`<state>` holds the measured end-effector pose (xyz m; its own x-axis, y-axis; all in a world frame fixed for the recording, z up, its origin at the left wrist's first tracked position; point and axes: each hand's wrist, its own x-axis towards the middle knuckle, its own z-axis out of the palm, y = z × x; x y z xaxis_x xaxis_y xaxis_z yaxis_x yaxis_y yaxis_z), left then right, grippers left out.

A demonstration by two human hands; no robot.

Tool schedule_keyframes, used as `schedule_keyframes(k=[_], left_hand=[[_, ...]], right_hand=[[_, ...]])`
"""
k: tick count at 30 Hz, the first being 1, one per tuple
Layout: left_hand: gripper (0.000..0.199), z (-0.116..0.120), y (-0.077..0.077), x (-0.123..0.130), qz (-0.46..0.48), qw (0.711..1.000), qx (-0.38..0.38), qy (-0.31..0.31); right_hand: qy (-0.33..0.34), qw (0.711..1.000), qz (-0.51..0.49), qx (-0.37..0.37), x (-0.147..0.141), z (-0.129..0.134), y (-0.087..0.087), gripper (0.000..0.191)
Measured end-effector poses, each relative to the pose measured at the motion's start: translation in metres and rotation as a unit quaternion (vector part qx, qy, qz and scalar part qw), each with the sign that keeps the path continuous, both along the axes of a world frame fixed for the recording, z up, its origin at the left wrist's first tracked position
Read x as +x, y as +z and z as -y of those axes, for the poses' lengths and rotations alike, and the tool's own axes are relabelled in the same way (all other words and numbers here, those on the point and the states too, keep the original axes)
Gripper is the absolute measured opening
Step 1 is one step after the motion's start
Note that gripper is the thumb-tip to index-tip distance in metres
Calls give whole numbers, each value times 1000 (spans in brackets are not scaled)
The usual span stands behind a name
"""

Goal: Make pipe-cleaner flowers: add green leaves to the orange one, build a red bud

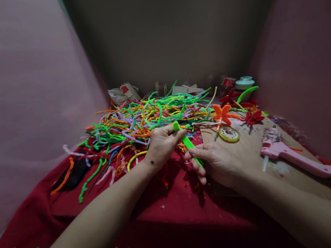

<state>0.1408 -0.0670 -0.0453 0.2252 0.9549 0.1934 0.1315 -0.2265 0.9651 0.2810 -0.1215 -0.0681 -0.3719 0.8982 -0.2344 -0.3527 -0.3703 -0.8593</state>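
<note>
A flat bundle of bright green pipe cleaners [188, 143] is held between both hands above the front of the table. My left hand [164, 143] is closed round its upper part, with the rounded green end sticking out past the thumb. Lower down, my right hand [209, 158] pinches the bundle between thumb and fingers. The bundle slants from upper left to lower right. Just behind my left hand lies a big tangled heap of many-coloured pipe cleaners [142, 118]. An orange pipe-cleaner flower [223, 114] lies beyond my right hand.
A pink hot glue gun [295, 158] rests on a brown board [250, 163] at the right. Near the flower sits a yellow-rimmed spool [229, 134]. Dark red flowers [252, 118] and a mint-lidded jar [244, 83] stand farther back. A red cloth [160, 211] covers the table.
</note>
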Motion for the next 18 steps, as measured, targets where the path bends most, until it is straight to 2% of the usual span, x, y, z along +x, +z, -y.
schedule_keyframes(k=[3, 7, 9, 13, 18], left_hand=[[29, 0, 4, -1, 28, 998, -60, -19], [31, 0, 2, -1, 65, 973, -171, -141], [29, 1, 0, 0, 53, 964, -200, -168], [30, 2, -4, 1, 20, 974, -188, -122], [28, -1, -6, 0, 30, 984, -165, -57]], right_hand=[[-5, 1000, 8, 1, 1, 0, 0, 17], [7, 1000, 26, 7, 4, -3, -1, 18], [12, 1000, 24, 12, 5, -4, -1, 18], [-9, 1000, 8, 0, 5, -5, -1, 14], [-36, 999, 29, 0, 4, -3, 0, 12]])
